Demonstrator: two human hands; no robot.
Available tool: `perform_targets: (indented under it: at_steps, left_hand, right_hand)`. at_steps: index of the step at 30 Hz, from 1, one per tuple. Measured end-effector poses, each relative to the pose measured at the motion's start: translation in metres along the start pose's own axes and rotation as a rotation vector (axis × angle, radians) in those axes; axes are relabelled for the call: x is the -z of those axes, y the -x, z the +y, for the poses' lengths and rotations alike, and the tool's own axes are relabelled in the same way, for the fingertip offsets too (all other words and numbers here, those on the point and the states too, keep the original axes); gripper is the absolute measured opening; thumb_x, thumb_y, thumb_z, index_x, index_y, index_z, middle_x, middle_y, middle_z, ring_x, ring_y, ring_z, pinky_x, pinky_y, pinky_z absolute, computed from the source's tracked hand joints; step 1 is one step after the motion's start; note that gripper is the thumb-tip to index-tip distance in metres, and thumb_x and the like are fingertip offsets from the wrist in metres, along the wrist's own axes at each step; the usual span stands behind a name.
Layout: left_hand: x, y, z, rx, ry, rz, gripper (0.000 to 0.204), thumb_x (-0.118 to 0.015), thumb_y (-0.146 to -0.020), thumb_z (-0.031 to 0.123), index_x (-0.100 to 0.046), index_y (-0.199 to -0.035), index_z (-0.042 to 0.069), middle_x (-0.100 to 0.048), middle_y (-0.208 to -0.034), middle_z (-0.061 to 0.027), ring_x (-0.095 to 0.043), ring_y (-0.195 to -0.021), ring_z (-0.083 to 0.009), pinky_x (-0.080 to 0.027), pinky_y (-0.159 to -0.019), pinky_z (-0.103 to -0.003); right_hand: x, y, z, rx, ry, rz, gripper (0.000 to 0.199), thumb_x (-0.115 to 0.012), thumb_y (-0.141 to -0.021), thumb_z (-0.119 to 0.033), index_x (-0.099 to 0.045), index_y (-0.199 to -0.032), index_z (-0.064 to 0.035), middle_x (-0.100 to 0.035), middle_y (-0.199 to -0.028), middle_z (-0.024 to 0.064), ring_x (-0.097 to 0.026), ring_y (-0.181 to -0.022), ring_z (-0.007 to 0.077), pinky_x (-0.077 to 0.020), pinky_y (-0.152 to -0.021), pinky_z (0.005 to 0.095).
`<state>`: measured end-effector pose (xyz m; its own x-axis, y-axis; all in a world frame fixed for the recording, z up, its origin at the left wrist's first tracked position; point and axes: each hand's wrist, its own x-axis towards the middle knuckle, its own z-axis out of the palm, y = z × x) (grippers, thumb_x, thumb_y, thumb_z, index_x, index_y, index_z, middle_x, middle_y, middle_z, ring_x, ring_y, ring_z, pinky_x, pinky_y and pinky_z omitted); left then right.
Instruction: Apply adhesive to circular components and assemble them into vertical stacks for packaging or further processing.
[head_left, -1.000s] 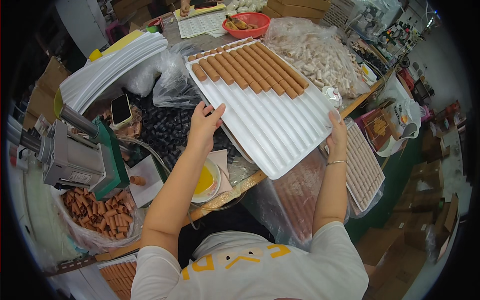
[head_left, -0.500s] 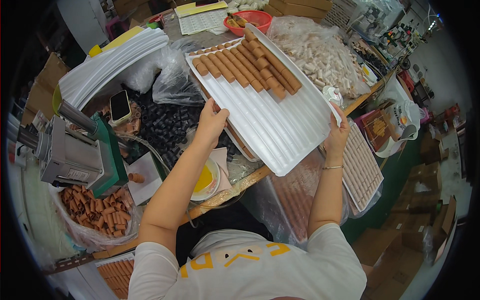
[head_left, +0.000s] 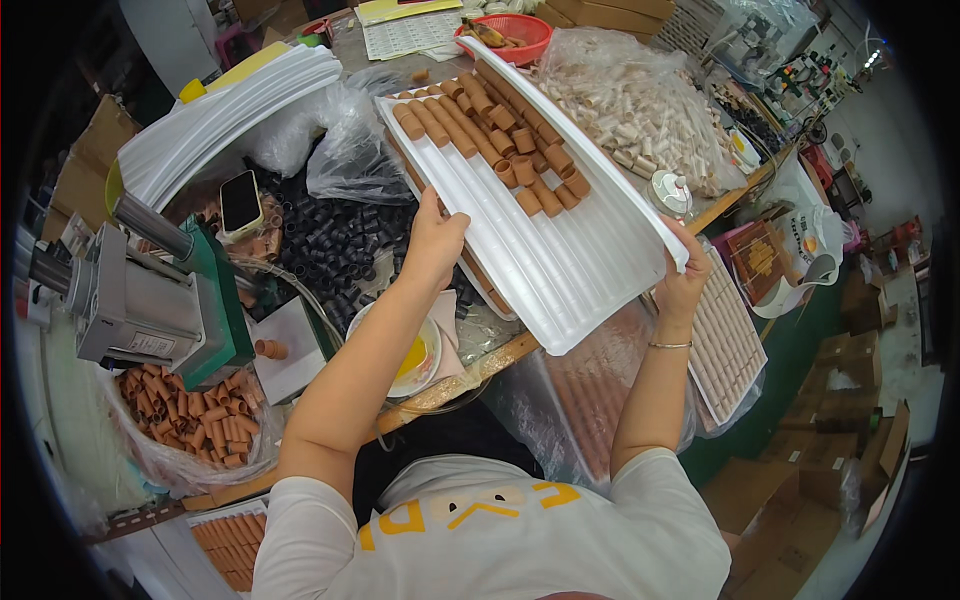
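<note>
A white ribbed plastic tray (head_left: pixel 570 275) is held tilted over the table edge between my two hands. Short brown tubes (head_left: pixel 437 126) lie in rows along its grooves at the far left. More tubes are jumbled at its far right, some standing on end, and the near grooves are bare. My left hand (head_left: pixel 436 240) grips the tray's left edge, thumb on top. On the right side, my right hand (head_left: pixel 683 272) is closed around the curled-up edge. Beneath the tray, the edge of another brown-filled layer (head_left: pixel 487 285) shows; the rest is hidden.
At left stand a green-and-grey press machine (head_left: pixel 165 300) and a bag of brown tubes (head_left: pixel 190 425). Black tubes (head_left: pixel 345 240), a phone (head_left: pixel 240 205) and a bowl with yellow liquid (head_left: pixel 415 365) lie nearer. Pale tubes (head_left: pixel 630 110) and a red basket (head_left: pixel 525 40) are beyond.
The tubes on the tray's right side have gone from straight rows to a jumble. The tray's right edge curls up more. A loose brown piece now shows on the table beyond the tray.
</note>
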<state>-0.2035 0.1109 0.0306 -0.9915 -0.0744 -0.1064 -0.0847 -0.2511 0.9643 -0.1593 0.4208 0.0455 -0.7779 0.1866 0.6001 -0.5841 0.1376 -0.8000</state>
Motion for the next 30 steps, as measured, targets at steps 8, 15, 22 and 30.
perform_targets:
  at_steps: [8, 15, 22, 30]
  left_hand:
    - [-0.010, 0.015, 0.007, -0.020, 0.071, -0.027, 0.052, -0.046, -0.080, -0.012, -0.038, -0.131, -0.004, -0.055, -0.124, -0.0182, -0.058, -0.112, -0.0249, -0.046, -0.095, -0.032]
    - [-0.006, 0.010, 0.011, -0.115, -0.191, 0.178, 0.063, -0.058, -0.084, -0.001, -0.030, -0.140, -0.002, -0.030, -0.142, -0.0220, -0.044, -0.126, -0.0287, -0.041, -0.102, -0.036]
    - [-0.003, -0.060, 0.052, -0.743, -0.476, 0.289, 0.053, -0.058, -0.084, 0.004, -0.042, -0.134, 0.001, -0.033, -0.138, -0.0244, -0.030, -0.133, -0.0378, -0.024, -0.113, -0.043]
    - [0.025, -0.218, 0.080, -0.612, -0.713, 0.410, 0.055, -0.060, -0.081, 0.007, -0.042, -0.132, -0.004, -0.037, -0.136, -0.0272, -0.037, -0.129, -0.0413, -0.029, -0.112, -0.044]
  right_hand:
    - [0.013, -0.006, 0.011, 0.036, -0.107, 0.087, 0.027, -0.066, -0.089, -0.007, -0.067, -0.115, 0.0014, -0.068, -0.113, 0.0098, -0.062, -0.106, 0.0176, -0.0443, -0.097, 0.0304]
    - [0.019, -0.011, 0.030, -0.087, -0.010, 0.140, 0.027, -0.062, -0.091, -0.005, -0.066, -0.117, 0.0004, -0.066, -0.118, 0.0077, -0.061, -0.107, 0.0168, -0.0439, -0.097, 0.0295]
    - [0.039, 0.003, 0.073, -0.355, -0.211, 0.292, 0.044, -0.059, -0.097, -0.023, -0.052, -0.131, 0.0035, -0.061, -0.126, 0.0139, -0.058, -0.115, 0.0225, -0.0430, -0.101, 0.0334]
    - [0.043, 0.011, 0.094, -0.486, -0.650, 0.540, 0.071, -0.026, -0.101, -0.057, -0.048, -0.132, 0.0025, -0.060, -0.126, 0.0174, -0.057, -0.117, 0.0274, -0.0426, -0.103, 0.0378]
